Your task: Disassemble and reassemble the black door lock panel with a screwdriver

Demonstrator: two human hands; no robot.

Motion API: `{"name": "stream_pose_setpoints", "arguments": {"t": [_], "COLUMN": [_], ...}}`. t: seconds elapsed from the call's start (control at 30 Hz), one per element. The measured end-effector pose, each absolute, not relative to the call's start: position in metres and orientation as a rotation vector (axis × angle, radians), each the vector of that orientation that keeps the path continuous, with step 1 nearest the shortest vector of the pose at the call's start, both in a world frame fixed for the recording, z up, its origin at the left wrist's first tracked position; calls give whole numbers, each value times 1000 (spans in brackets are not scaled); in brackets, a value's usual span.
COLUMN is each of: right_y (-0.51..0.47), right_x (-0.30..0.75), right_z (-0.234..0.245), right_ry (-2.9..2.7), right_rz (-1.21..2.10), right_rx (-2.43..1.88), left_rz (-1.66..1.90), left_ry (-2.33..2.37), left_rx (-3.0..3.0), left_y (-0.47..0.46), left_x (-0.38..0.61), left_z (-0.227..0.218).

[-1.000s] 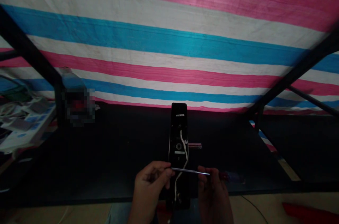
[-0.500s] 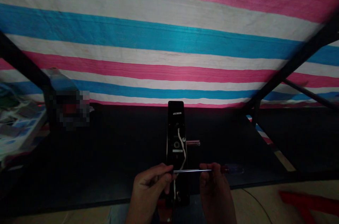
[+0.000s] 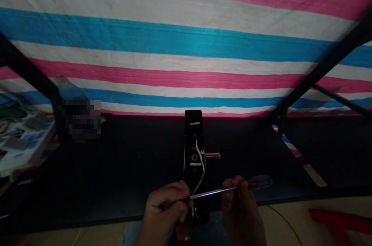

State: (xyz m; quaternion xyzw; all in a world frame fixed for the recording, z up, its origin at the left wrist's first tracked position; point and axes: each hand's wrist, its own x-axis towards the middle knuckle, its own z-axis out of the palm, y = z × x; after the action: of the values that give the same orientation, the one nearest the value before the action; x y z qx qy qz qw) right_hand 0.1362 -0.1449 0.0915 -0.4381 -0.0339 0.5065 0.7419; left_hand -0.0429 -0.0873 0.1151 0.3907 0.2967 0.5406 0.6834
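A long black door lock panel [image 3: 195, 149] lies upright on the dark table, its back facing up. A white wire [image 3: 200, 170] runs down its middle. My left hand [image 3: 168, 207] pinches the metal shaft of a screwdriver [image 3: 215, 192] near its tip, just over the panel's lower part. My right hand [image 3: 240, 207] holds the same screwdriver further along, next to its clear and red handle. The hands hide the panel's lower edge in part. A short metal door lever [image 3: 213, 155] sticks out from the panel's right side.
A dark table [image 3: 122, 160] carries the panel. Papers and cables [image 3: 26, 141] lie at the left, near a pixelated, blurred object [image 3: 80, 120]. A pink, white and blue striped tarp [image 3: 186, 44] hangs behind dark frame bars. A red object [image 3: 337, 219] lies on the floor at right.
The screwdriver has tilted, with its handle end now higher at the right instead of nearly level. My left hand has dropped slightly lower over the panel.
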Motion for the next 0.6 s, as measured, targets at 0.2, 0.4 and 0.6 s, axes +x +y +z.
{"name": "stream_pose_setpoints", "arguments": {"t": [0.2,0.4,0.6], "right_y": [-150,-156,-157], "right_x": [128,136,134], "right_z": [103,136,134], "right_ry": [-222,-288,-241], "right_rz": [1170,1123,1104], "right_rx": [-944,-933,-962], "left_rz": [1224,1146,1191], "left_ry": [655,467,472], "left_rx": [870,1015,1009], "left_y": [-89,-87,-90], "left_x": [-45,-49,-42], "left_z": [125,120,124]}}
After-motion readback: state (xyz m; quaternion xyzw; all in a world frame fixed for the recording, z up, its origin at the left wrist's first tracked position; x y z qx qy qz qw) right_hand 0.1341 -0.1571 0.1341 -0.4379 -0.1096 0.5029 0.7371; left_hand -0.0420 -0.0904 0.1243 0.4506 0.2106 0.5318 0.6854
